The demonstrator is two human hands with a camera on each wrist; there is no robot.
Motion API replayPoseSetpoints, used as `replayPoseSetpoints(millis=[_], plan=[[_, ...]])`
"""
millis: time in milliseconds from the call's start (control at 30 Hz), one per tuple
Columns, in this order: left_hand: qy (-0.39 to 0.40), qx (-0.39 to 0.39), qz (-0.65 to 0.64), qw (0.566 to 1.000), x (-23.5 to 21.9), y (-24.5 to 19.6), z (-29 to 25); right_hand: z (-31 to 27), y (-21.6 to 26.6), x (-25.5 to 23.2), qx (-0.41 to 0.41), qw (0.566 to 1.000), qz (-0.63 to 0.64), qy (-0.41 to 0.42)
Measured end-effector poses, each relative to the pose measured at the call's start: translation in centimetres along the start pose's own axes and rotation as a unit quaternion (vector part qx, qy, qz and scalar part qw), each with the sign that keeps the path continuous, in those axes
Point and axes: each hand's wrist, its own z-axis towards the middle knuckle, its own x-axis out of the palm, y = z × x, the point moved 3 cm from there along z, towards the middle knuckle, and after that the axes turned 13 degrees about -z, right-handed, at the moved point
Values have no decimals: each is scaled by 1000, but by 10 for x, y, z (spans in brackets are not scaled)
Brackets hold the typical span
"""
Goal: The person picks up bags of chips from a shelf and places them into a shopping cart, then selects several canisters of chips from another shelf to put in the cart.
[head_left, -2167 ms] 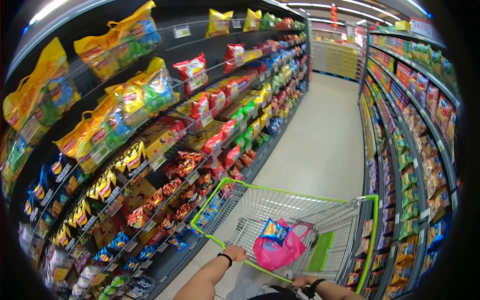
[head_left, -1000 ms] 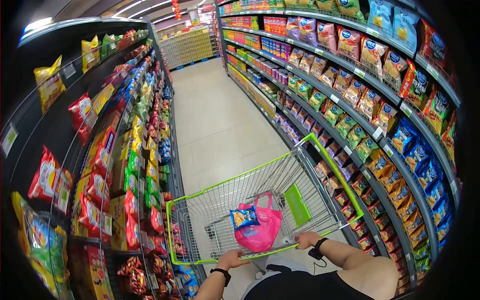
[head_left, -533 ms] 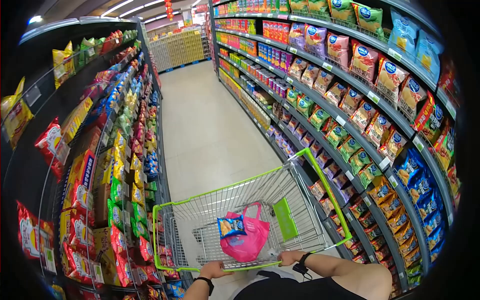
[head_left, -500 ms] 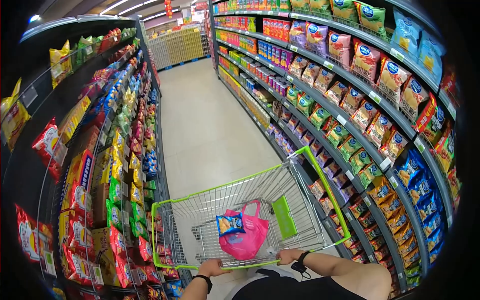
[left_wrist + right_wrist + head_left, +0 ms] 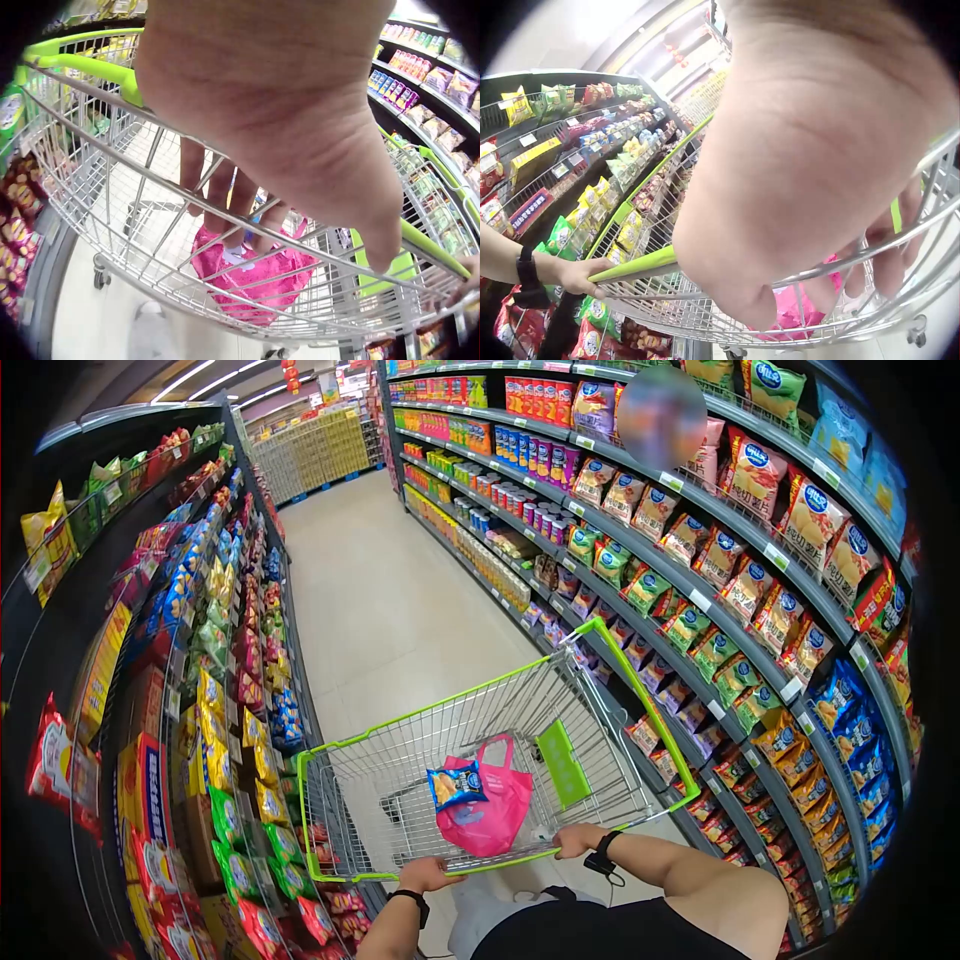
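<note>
A wire shopping cart (image 5: 645,708) with a green rim stands in front of me. My left hand (image 5: 425,874) grips its near rim at the left corner. In the left wrist view its fingers hang over the rim inside the basket, with the thumb on the near side. Farther right, my right hand (image 5: 575,841) holds the same rim, its fingers reaching over in the right wrist view. A pink bag (image 5: 505,812) with loop handles lies in the cart. On top of it rests a small blue chip bag (image 5: 457,787).
A shelf of chip bags (image 5: 755,480) runs along the right, close beside the cart. Another snack shelf (image 5: 215,730) lines the left. Between them the pale floor (image 5: 370,590) leads to stacked cartons (image 5: 310,455) at the far end.
The view has swung right from the left shelf, and the cart has turned and advanced along the aisle. Both hands keep hold of the rim; the pink bag and chip bag stay inside.
</note>
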Motion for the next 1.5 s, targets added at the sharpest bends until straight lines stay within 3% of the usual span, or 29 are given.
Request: replayPoseSetpoints(millis=[200,400,533,633,667,700,767,833,1000,1167,1200,1267,1300,1333,1367,1400,1433,1467,1500], plan=[[2,30,12,999,-88,1,48,37,-8,-89,70,997,24,-23],[-25,69,13,997,-154,29,125,100,-29,-145,105,993,49,-26],[22,39,24,999,-213,29,160,141,-39,-193,114,992,58,-18],[4,68,-42,997,-243,46,202,165,-46,-233,129,988,81,-22],[-36,111,-9,993,-256,47,213,170,-48,-247,136,987,85,-25],[-22,106,-20,994,-263,52,227,177,-50,-257,139,986,87,-27],[-5,90,-50,995,-284,70,261,204,-62,-272,112,989,87,-46],[34,47,-74,996,-327,38,247,233,-73,-294,95,991,76,-63],[52,28,-39,997,-383,53,304,286,-100,-351,73,989,96,-81],[47,80,-43,995,-430,72,388,326,-130,-421,68,989,106,-72],[84,85,-123,985,-437,83,405,336,-135,-435,58,989,114,-75],[59,58,-108,991,-461,78,417,336,-140,-461,65,986,117,-98],[44,39,-132,989,-481,52,402,324,-141,-486,81,983,109,-121],[42,37,-123,991,-506,35,401,338,-143,-523,85,982,85,-143],[26,42,-116,992,-530,28,404,381,-164,-506,80,982,82,-153],[35,73,-83,993,-529,53,445,431,-187,-481,58,983,61,-162],[28,86,-62,994,-530,94,478,448,-190,-487,93,980,50,-166],[8,93,0,996,-543,102,472,443,-175,-512,56,984,70,-155],[-26,117,-4,993,-566,80,451,435,-175,-538,52,984,17,-168]])
